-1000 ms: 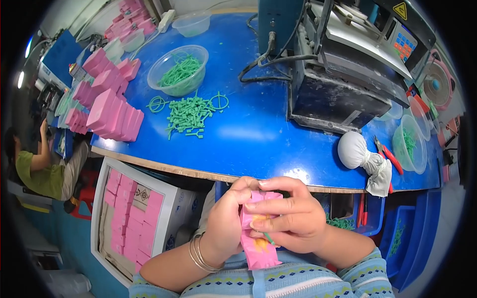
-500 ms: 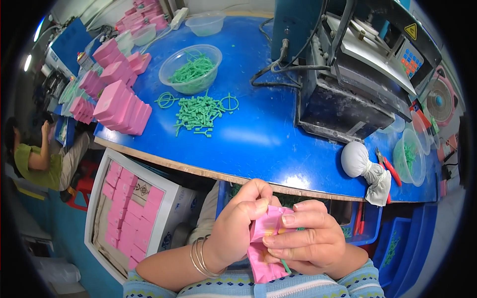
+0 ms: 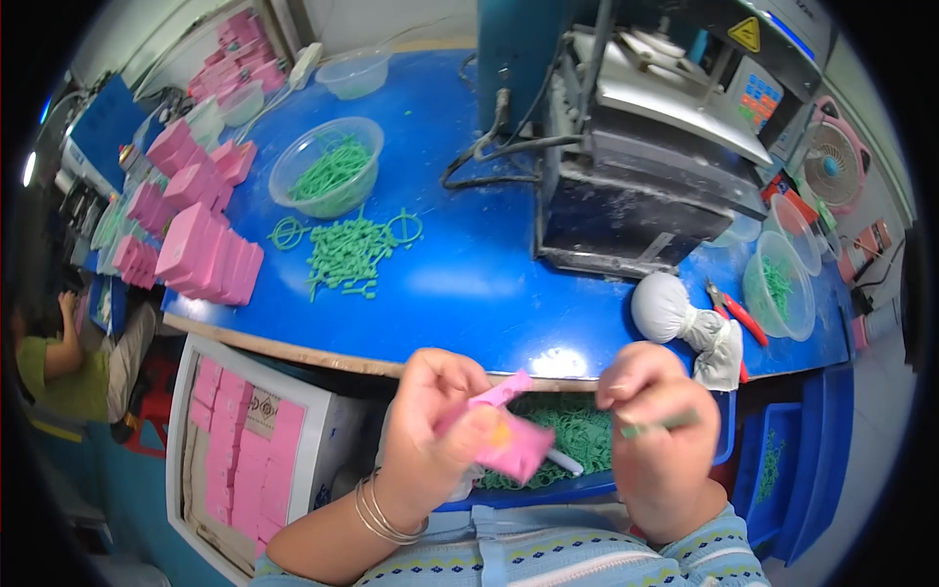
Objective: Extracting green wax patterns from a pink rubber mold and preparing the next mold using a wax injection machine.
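Observation:
My left hand (image 3: 430, 421) grips a pink rubber mold (image 3: 523, 452), with a yellow spot on its surface near the thumb. A bracelet circles that wrist. To the right and apart from it, my right hand (image 3: 665, 479) pinches a small green stick-like piece (image 3: 680, 421), smeared by motion. Below both hands lies a heap of green pieces (image 3: 587, 416) in a blue tray (image 3: 726, 426), with a pale rod (image 3: 565, 462) over it. On the blue table (image 3: 460, 323) is a loose pile of small green pieces (image 3: 347, 256), with a clear bowl (image 3: 377, 176) of green rings behind it.
Stacked pink molds (image 3: 207, 256) stand at the table's left; more fill a white box (image 3: 318, 411) below. A machine (image 3: 636, 215) occupies the right. Near it lie a white cloth pouch (image 3: 663, 305), red-handled cutters (image 3: 743, 318) and a clear bowl (image 3: 797, 293). Another person (image 3: 64, 357) sits far left.
My hands have come apart. The right hand has moved right, away from the mold, with the green piece; the left keeps the mold, now tilted. The view has shifted slightly.

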### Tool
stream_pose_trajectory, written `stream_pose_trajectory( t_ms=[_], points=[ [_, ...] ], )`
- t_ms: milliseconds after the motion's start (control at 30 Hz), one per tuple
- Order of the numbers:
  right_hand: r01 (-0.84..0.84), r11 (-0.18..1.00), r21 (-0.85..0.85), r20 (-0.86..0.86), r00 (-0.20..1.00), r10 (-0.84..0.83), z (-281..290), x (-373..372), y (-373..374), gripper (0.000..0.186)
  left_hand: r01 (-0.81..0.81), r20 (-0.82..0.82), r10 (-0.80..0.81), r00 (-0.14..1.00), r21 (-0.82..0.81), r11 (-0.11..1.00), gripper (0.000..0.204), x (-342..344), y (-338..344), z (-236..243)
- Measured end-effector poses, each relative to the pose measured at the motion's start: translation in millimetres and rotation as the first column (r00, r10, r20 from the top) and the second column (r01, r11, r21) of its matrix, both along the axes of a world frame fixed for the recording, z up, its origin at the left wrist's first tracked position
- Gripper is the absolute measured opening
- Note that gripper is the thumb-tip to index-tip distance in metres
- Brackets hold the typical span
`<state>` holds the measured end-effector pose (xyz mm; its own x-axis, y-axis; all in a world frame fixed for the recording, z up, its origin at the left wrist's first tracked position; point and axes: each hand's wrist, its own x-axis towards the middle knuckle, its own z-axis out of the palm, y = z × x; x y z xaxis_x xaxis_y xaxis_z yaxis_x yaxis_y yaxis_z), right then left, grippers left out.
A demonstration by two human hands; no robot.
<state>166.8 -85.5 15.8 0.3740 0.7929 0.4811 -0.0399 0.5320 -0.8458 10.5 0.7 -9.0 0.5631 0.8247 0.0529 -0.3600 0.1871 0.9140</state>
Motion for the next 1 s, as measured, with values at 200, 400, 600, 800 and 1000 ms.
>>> stream_pose_trajectory(
  t_ms=[200, 400, 600, 800, 1000],
  points=[
    [-0.415, 0.89, -0.189, -0.756, 0.64, 0.138, -5, 5, 0, 0.018, 0.013, -0.309, 0.415, 0.856, 0.814, 0.581, 0.049, 17, 31, -11],
    [-0.386, 0.845, -0.369, -0.545, 0.827, 0.14, -8, 0, -3, 0.018, 0.105, -0.293, 0.351, 0.89, 0.878, 0.467, 0.044, 9, 19, 13],
    [-0.343, 0.851, -0.397, -0.341, 0.916, 0.211, -10, -15, 0, 0.019, 0.023, -0.165, 0.159, 0.974, 0.76, 0.65, 0.019, 2, 10, 11],
    [-0.017, 0.939, -0.343, 0.321, 0.938, 0.134, -6, -5, 2, 0.014, 0.037, -0.185, 0.151, 0.971, 0.74, 0.672, 0.019, -10, 7, 10],
    [-0.009, 0.979, -0.203, 0.417, 0.904, 0.095, -8, -14, 2, 0.012, -0.018, -0.144, 0.053, 0.988, 0.231, 0.973, 0.019, -7, -10, 16]
  ],
)
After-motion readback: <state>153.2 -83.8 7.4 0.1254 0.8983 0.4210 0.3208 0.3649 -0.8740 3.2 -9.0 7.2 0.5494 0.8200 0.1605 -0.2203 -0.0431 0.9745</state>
